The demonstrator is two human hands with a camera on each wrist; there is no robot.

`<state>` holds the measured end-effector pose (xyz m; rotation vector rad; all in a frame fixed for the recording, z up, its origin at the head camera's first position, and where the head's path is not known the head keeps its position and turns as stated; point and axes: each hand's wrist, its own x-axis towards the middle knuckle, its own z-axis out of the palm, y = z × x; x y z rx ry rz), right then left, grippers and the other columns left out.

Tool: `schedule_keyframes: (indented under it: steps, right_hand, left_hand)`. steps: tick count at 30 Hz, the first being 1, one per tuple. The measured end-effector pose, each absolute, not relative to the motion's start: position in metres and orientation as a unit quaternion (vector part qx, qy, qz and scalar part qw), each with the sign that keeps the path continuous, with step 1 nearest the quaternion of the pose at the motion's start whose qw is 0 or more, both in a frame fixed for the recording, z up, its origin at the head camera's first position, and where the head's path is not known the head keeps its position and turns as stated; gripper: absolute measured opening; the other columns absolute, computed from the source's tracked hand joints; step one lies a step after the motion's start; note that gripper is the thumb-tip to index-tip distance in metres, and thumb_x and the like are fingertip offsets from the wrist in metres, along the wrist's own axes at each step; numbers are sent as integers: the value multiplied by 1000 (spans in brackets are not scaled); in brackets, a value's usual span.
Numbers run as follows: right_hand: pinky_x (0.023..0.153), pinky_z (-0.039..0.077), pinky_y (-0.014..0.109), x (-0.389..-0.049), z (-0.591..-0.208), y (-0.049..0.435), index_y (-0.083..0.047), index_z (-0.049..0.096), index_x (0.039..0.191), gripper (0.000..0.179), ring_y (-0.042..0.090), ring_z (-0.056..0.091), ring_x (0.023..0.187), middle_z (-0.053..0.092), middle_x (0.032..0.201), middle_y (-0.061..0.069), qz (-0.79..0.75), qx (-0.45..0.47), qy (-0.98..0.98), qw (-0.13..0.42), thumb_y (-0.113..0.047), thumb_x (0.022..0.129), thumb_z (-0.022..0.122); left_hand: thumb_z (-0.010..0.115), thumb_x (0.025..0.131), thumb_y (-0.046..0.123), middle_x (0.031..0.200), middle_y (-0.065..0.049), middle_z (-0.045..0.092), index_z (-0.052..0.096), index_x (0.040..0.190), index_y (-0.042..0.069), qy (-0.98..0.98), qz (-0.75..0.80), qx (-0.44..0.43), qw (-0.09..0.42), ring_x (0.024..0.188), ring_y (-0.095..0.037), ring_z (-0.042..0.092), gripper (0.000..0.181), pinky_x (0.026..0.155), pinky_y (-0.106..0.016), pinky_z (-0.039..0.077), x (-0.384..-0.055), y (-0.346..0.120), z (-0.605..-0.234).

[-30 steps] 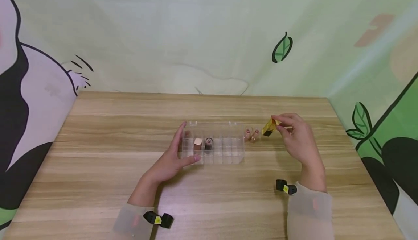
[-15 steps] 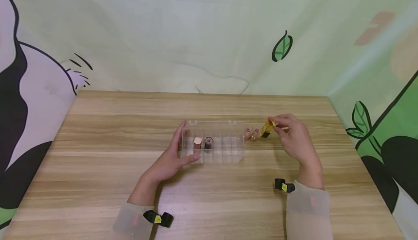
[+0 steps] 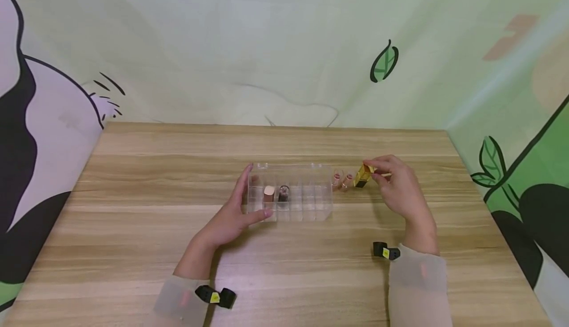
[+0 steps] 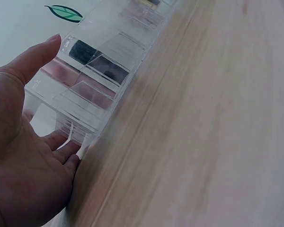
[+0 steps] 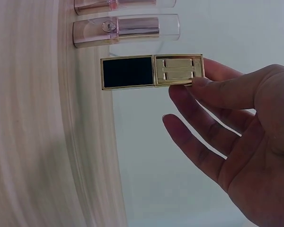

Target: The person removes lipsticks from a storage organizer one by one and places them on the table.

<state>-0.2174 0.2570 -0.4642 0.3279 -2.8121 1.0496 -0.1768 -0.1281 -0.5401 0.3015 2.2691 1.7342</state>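
My left hand [image 3: 230, 223] grips the left end of a clear plastic compartment organizer [image 3: 322, 214], its thumb along the near side. Inside stand a brown lipstick [image 3: 268, 195] and, one slot to the right, a dark round-topped lipstick [image 3: 284, 194]. Right of the organizer, my right hand [image 3: 402, 188] pinches a gold-and-black lipstick [image 5: 128, 72] by its gold end between thumb and fingertips. It is upright, black part down; whether its base touches the table I cannot tell. Two pink clear-capped lipsticks [image 5: 137, 28] stand between it and the organizer.
The wooden table [image 3: 289, 272] runs back to a pale painted wall [image 3: 200, 60], with more painted wall on both sides. Black cameras are strapped at the left cuff [image 3: 215, 297] and the right cuff [image 3: 386, 251].
My right hand has shifted slightly left with the gold-and-black lipstick, which has turned from tilted to more upright beside the pink ones. The left hand and organizer have stayed put.
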Motion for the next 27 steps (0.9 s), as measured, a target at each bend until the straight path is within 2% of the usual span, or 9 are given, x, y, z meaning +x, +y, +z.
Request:
schedule_keyframes:
  steps: [4,14,27]
  right_hand:
    - [93,58,59,-219,-467,258,4,73,131,35,42,65,116,65,132,23,346,109,-931,49,14,101,59]
    - [96,57,59,-221,-469,256,3,72,133,37,41,65,114,64,135,22,352,107,-929,26,15,101,59]
    - [98,56,60,-224,-474,255,2,71,136,38,43,64,120,64,136,22,345,104,-933,10,14,102,59]
  left_hand:
    - [85,94,32,176,-10,21,-2,171,42,782,599,105,135,164,-38,9,117,128,-68,6,-177,-128,-541]
    - [86,92,36,175,-7,21,-2,166,57,782,600,102,135,164,-35,10,117,128,-67,7,-176,-129,-540]
    - [85,94,32,177,-7,18,-5,165,58,781,601,104,137,165,-33,7,118,130,-63,5,-176,-128,-538]
